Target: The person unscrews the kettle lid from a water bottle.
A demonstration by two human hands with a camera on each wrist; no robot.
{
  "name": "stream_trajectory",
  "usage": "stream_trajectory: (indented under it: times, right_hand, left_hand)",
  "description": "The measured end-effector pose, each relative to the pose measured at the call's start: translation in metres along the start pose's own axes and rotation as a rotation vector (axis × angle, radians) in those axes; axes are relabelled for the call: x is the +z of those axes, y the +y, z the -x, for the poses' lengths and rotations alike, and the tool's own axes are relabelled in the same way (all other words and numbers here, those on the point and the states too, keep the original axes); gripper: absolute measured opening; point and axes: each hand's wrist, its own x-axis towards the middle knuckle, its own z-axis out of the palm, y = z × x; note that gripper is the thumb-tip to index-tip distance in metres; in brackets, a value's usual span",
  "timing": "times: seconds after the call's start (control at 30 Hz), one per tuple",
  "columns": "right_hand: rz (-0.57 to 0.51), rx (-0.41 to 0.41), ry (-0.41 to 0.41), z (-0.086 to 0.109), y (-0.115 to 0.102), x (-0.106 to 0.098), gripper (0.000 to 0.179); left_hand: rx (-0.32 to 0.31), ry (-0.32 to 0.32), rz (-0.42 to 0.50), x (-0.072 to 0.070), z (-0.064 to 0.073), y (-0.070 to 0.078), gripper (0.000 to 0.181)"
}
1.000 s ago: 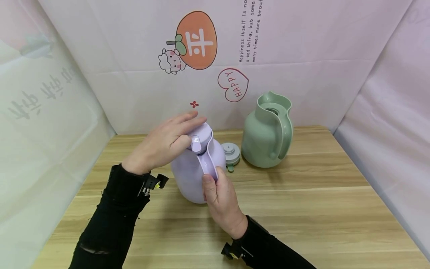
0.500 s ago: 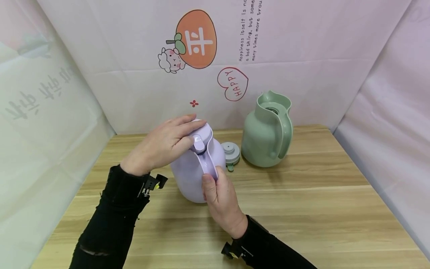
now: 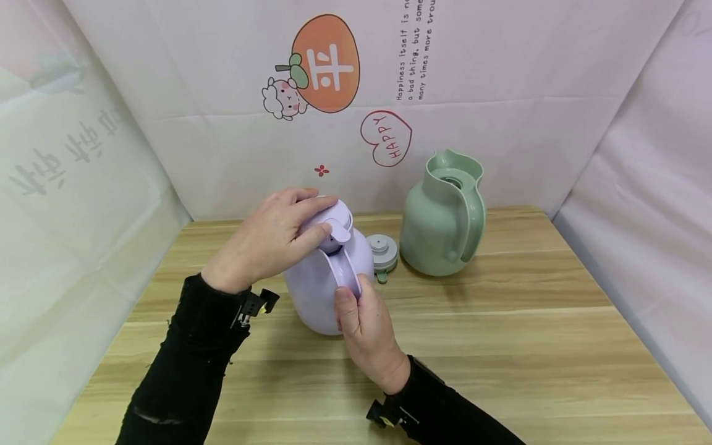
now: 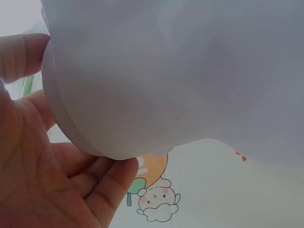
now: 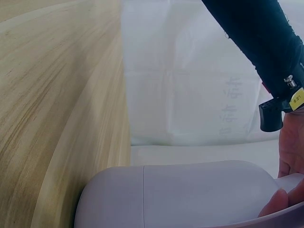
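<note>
A lavender thermos jug (image 3: 311, 296) stands upright on the table, its handle toward the person. My right hand (image 3: 369, 337) grips the jug's handle (image 3: 343, 272), thumb on top. My left hand (image 3: 272, 238) holds the jug's lid (image 3: 334, 213) from the left, with fingers over its top and the thumb against the lid's tab (image 3: 339, 232). In the left wrist view the left hand's thumb and fingertips (image 4: 126, 166) reach round the edge of the jug's top. The right wrist view shows the jug's side (image 5: 190, 192) and its base on the wood.
A green thermos jug (image 3: 434, 228) with an uncovered mouth stands at the back right. Between the two jugs lies a grey stopper lid (image 3: 382, 253) with a green tab. White printed cloth (image 3: 233, 148) hangs behind and at both sides of the wooden table (image 3: 500, 358).
The lid has turned, its tab swinging to the right toward the handle's far side. My left thumb has moved right with it. The right hand and the jug's body have stayed put.
</note>
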Motion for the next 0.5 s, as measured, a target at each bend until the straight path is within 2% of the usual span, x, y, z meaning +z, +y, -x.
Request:
stream_trajectory:
  times: [0.23, 0.5]
  right_hand:
    - [0.003, 0.000, 0.001, 0.0000, -0.0006, -0.0005, 0.021]
    - [0.004, -0.002, 0.003, 0.0004, -0.0005, -0.0006, 0.021]
  left_hand:
    - [0.017, 0.072, -0.018, 0.0028, -0.0027, 0.0009, 0.048]
    - [-0.021, 0.119, -0.052, 0.0052, -0.0033, 0.0045, 0.052]
